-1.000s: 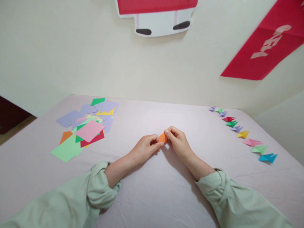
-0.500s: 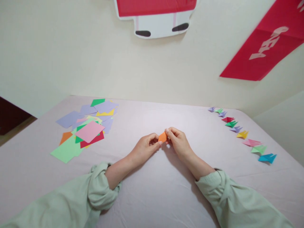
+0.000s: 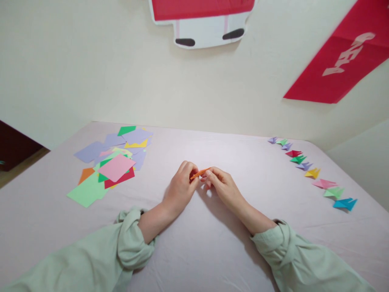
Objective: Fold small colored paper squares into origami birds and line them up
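Observation:
A small piece of folded orange paper (image 3: 199, 173) is held between my two hands above the middle of the table, seen nearly edge-on as a thin strip. My left hand (image 3: 183, 182) pinches its left end between thumb and curled fingers. At the other end, the thumb and forefinger of my right hand (image 3: 223, 185) close on the paper, with the remaining fingers curled below. My fingers cover both ends, so the exact folds cannot be made out.
Loose coloured paper sheets (image 3: 117, 167) lie in an overlapping pile on the left of the cloth-covered table (image 3: 188, 259). Along the right side runs a slanting row of several folded paper figures (image 3: 313, 173). A pale wall (image 3: 121, 73) with red-and-white decorations rises behind.
The orange paper has been turned from showing its flat face to nearly edge-on. My left hand has rolled over, its knuckles now higher, and my right fingers have shifted slightly left.

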The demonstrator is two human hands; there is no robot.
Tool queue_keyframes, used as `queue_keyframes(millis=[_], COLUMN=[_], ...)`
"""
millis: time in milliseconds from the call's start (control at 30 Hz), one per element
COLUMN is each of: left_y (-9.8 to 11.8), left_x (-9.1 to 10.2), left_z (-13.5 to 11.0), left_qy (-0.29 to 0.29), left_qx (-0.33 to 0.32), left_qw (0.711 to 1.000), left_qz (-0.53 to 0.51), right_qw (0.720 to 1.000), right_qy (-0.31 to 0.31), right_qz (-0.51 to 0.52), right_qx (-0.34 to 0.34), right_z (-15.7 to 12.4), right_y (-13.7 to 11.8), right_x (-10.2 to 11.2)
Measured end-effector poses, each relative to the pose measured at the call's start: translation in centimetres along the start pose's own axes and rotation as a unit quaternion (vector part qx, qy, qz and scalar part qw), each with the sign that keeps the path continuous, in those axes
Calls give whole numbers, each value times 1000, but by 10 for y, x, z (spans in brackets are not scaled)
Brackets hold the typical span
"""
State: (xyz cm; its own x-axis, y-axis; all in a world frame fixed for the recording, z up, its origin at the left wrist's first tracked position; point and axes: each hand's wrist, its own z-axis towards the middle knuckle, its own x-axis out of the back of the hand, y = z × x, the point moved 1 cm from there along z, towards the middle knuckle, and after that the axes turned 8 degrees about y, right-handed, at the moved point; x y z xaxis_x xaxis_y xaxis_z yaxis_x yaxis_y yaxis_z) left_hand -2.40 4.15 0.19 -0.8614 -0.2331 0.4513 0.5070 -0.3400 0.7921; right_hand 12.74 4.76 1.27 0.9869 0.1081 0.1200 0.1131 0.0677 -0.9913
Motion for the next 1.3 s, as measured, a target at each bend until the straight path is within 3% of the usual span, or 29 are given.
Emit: queue_keyframes(millis=[433, 600, 733, 833, 900, 967, 1033, 1200, 1300], left_y=[3, 2, 2, 2, 0, -2, -3, 0, 2], left_x=[3, 3, 3, 1, -1, -3, -5, -3, -2], left_z=[-5, -4, -5, -4, -3, -1, 1, 6, 6], left_qy=[-42, -49, -66, -47, -34, -49, -80, -93, -100], left_qx=[-117, -130, -137, -81, 11, 110, 165, 179, 200], left_qw=[990, 983, 982, 995, 998, 986, 968, 957, 950], left_qz=[65, 120, 115, 31, -45, -118, -171, -210, -217], right_qw=[999, 995, 995, 998, 999, 999, 1000, 1000, 1000], right_qy=[-5, -31, -15, 2, 16, 21, 13, -7, 22], right_qz=[35, 85, 74, 38, 21, 4, -5, -11, -9], right_qx=[-34, -51, -58, -50, -42, -25, -6, 10, 13], right_z=[3, 2, 2, 4, 5, 5, 5, 3, 3], right_y=[3, 6, 9, 11, 12, 12, 11, 10, 12], right_x=[0, 1, 2, 4, 6, 7, 7, 5, 5])
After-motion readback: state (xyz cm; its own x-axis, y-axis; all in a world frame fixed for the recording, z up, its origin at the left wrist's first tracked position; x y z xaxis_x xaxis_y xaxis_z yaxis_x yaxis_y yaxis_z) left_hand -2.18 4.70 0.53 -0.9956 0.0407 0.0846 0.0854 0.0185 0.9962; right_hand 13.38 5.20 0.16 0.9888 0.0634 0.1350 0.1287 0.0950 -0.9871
